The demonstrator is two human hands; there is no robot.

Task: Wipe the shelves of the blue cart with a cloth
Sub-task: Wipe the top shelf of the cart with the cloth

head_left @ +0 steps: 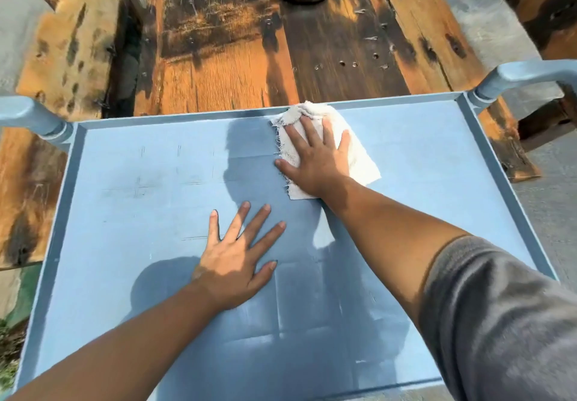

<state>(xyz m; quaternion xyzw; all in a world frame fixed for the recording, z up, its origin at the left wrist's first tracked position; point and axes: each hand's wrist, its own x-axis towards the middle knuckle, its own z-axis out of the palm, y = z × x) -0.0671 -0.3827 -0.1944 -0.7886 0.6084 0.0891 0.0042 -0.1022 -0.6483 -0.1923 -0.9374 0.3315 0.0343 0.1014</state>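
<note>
Up against the far rim of the blue cart's top shelf, my right hand lies flat on the cloth. Its fingers are straight and spread, pressing the cloth down rather than gripping it. The cloth is bunched at its far end where it meets the rim, and its frayed edge shows to the left of my fingers. My left hand rests flat and spread on the bare shelf nearer to me, holding nothing.

The main risk, I think, is losing the cloth. Only the pressure of my palm holds it, so a quick stroke could slide my hand off it and leave it wadded in the far corner. The loose threads might also catch on the rim.

My weight leans forward through both arms. If the cart rolls away over the wooden planks, I would lose my footing; I cannot see its wheels.

Smudges mark the left part of the shelf, and my bare left palm may leave fresh prints. The lower shelves are out of sight.
</note>
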